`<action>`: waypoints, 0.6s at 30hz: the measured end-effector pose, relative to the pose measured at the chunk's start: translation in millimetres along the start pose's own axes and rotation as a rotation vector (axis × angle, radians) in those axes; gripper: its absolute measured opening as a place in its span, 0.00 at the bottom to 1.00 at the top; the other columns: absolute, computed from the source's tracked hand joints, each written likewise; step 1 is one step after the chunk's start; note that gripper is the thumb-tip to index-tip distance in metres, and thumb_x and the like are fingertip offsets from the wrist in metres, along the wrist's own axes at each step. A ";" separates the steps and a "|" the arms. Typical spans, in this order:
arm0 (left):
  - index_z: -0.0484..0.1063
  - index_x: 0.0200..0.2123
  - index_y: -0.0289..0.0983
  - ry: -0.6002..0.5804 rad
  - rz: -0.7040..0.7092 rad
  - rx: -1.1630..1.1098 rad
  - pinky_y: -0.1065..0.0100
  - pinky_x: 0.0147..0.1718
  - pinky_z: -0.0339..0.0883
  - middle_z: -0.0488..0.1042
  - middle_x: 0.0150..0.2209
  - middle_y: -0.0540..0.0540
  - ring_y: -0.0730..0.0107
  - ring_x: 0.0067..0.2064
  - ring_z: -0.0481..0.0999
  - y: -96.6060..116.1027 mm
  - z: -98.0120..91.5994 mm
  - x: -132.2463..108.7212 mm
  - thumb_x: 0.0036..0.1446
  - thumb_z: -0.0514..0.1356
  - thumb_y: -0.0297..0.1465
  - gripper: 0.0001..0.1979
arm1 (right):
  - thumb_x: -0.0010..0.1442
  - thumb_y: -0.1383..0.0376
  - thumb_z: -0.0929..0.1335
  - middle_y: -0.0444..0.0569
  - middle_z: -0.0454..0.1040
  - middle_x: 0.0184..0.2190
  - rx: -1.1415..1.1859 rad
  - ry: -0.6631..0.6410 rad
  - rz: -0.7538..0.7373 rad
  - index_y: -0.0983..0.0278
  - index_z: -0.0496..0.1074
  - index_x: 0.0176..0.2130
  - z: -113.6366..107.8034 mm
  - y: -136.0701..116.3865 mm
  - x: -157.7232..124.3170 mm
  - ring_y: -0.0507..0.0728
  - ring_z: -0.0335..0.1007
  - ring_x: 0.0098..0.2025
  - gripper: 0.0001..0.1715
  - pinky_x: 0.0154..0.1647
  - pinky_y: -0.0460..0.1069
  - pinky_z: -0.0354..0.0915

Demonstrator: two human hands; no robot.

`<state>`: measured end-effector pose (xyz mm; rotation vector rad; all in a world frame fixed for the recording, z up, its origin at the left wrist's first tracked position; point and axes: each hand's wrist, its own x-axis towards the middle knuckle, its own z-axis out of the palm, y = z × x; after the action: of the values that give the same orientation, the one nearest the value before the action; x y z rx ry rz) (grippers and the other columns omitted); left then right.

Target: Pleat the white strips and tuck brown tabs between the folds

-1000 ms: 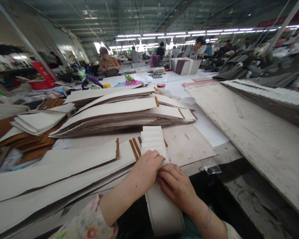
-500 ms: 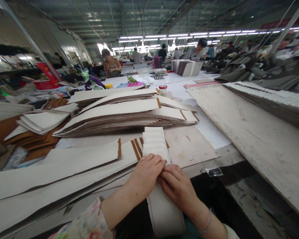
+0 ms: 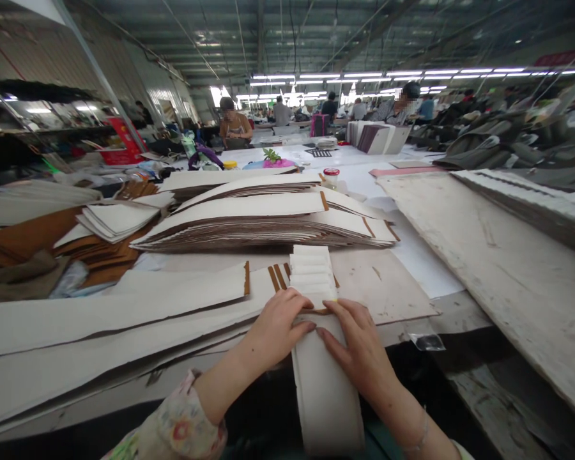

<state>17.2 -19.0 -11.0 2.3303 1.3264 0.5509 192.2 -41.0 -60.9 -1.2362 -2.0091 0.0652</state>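
Observation:
A long white strip [image 3: 324, 390] with a brown edge at its top hangs over the table's near edge towards me. My left hand [image 3: 283, 322] is on its left side, fingers curled at the brown edge and thumb below on the white face. At the right side, my right hand [image 3: 357, 342] has its fingertips on the same edge, its thumb lower on the strip. Just beyond my fingers lies a row of overlapping white strip ends [image 3: 310, 271]. What is under the fingertips is hidden.
Long white strips with brown ends [image 3: 172, 319] spread to my left. A thick stack of similar strips [image 3: 249, 223] lies ahead. A large pale board [image 3: 469, 236] slants along the right. Behind stand a red-lidded jar [image 3: 331, 177] and a person in brown [image 3: 234, 124].
My hands have moved apart from their overlapped position, uncovering the brown edge between them. The whole view has shifted, so things appear further right.

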 end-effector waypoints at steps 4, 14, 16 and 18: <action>0.66 0.36 0.36 0.050 -0.015 -0.002 0.65 0.43 0.59 0.66 0.38 0.48 0.66 0.43 0.64 -2.4 4.5 0.2 0.51 0.59 0.28 0.07 | 0.57 0.63 0.64 0.52 0.66 0.43 0.006 -0.163 -0.060 0.61 0.64 0.47 -4.9 4.8 13.2 0.60 0.61 0.47 0.17 0.47 0.58 0.60; 0.65 0.32 0.36 0.037 0.031 0.134 0.65 0.39 0.59 0.66 0.36 0.47 0.66 0.40 0.64 -4.6 10.8 -4.0 0.57 0.54 0.32 0.05 | 0.59 0.66 0.62 0.48 0.68 0.35 -0.072 -0.279 -0.221 0.60 0.67 0.43 -10.1 1.8 27.0 0.57 0.63 0.40 0.11 0.50 0.59 0.56; 0.65 0.32 0.36 0.025 0.040 0.165 0.64 0.39 0.59 0.66 0.36 0.47 0.65 0.40 0.64 -4.8 9.7 -6.3 0.58 0.53 0.33 0.06 | 0.59 0.66 0.62 0.48 0.68 0.33 -0.109 -0.288 -0.250 0.61 0.68 0.42 -11.1 0.1 27.6 0.56 0.63 0.39 0.10 0.50 0.58 0.56; 0.66 0.34 0.37 0.024 0.035 0.163 0.64 0.40 0.59 0.66 0.37 0.48 0.65 0.41 0.64 -6.3 6.5 -10.7 0.57 0.55 0.33 0.05 | 0.59 0.67 0.62 0.48 0.68 0.33 -0.118 -0.316 -0.245 0.62 0.67 0.43 -12.4 -0.7 27.9 0.56 0.63 0.40 0.11 0.49 0.57 0.57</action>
<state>11.0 -26.3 -21.2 2.4896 1.3911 0.5000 192.7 -23.6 -35.8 -1.0935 -2.4573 0.0234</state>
